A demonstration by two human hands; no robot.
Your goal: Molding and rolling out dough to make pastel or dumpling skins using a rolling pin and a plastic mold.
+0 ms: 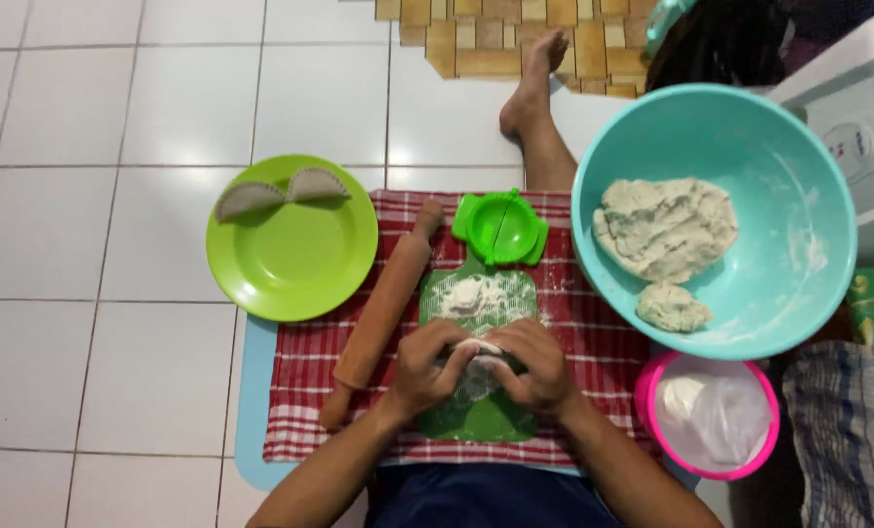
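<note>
My left hand (pixel 429 367) and my right hand (pixel 538 365) meet over a green cutting board (pixel 476 416) and together press a small piece of pale dough (pixel 478 352) between their fingers. A second floured lump of dough (pixel 471 293) lies on the far part of the board. Just beyond it sits a green hinged dumpling press (pixel 500 227), folded shut. A wooden rolling pin (pixel 383 308) lies slantwise to the left of the board, on a red checked cloth (pixel 593 337).
A green plate (pixel 295 264) at the left carries two shaped dumplings (pixel 281 191). At the right a teal bowl (pixel 808 293) holds two dough masses, and a pink bowl (pixel 652 416) holds a bag of flour. A bare foot (pixel 533 83) rests on the white tiled floor.
</note>
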